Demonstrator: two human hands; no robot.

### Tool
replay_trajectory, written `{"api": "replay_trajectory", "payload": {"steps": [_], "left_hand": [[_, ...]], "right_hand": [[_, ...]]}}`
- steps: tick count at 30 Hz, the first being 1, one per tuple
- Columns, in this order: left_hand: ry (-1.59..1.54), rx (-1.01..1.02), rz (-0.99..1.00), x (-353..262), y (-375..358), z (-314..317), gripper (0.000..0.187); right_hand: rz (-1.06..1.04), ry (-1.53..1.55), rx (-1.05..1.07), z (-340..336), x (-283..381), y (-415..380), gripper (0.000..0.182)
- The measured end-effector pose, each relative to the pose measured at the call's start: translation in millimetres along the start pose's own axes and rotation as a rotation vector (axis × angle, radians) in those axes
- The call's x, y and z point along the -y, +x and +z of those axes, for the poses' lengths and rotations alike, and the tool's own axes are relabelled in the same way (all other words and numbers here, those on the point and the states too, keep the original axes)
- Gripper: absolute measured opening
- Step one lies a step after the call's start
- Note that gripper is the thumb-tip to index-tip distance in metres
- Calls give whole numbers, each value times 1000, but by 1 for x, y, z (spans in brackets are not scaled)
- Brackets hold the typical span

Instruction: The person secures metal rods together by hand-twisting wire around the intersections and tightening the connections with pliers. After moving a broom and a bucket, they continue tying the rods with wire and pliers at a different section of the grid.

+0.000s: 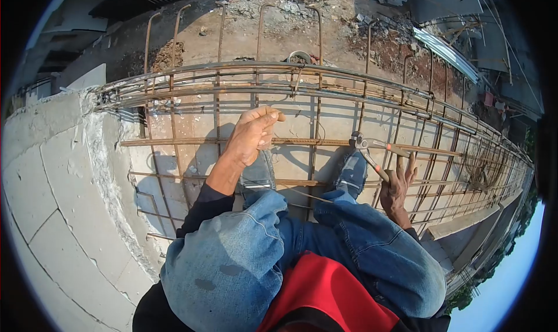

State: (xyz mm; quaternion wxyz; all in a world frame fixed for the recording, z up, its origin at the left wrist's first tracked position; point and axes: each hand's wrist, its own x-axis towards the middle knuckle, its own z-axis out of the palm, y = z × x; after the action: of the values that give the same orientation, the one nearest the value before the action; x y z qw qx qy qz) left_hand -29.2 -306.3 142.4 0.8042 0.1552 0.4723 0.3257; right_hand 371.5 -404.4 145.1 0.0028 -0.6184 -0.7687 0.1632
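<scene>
While the right hand grips the pincers by spread handles, apparently keeping their head near the rebar, the left hand curls closed, its contents unclear.

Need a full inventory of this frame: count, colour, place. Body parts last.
Metal pincers with orange-marked handles: 1, grey, right of centre
Long horizontal steel rods: many, rusty brown, across frame
Hook-ended upright steel rods: several, rusty brown, upper area
Pale block wall: 1, light grey, left
Round container: 1, contents grey, beyond rods
Ribbed sheet: at least 1, whitish, upper right
Broken rubble: uncountable, grey, top
Long flat board: 1, tan, lower right
Shoes: 2, dark, centre
Jeans: 1 pair, blue, bottom
Left hand: 1, brown, curled above rods
Right hand: 1, brown, on pincers
</scene>
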Motion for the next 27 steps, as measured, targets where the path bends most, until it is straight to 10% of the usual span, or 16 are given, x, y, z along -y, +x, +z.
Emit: {"api": "replay_trajectory", "payload": {"steps": [8, 16, 20, 23, 25, 27], "left_hand": [[-48, 106, 298, -23, -26, 20, 24], [58, 153, 695, -130, -56, 20, 26], [368, 316, 619, -191, -57, 47, 29], [-298, 1205, 484, -207, 9, 39, 38], [57, 603, 529, -220, -38, 96, 34], [267, 418, 529, -224, -44, 98, 33]], "right_hand": [[229, -113, -65, 44, -57, -29, 23], [574, -61, 489, -36, -19, 47, 49], [-17, 847, -203, -122, 80, 142, 69], [-373, 1216, -86, -160, 131, 180, 65], [-397, 1677, 20, -178, 164, 194, 52], [-586, 1921, 74, -165, 146, 217, 38]]}}
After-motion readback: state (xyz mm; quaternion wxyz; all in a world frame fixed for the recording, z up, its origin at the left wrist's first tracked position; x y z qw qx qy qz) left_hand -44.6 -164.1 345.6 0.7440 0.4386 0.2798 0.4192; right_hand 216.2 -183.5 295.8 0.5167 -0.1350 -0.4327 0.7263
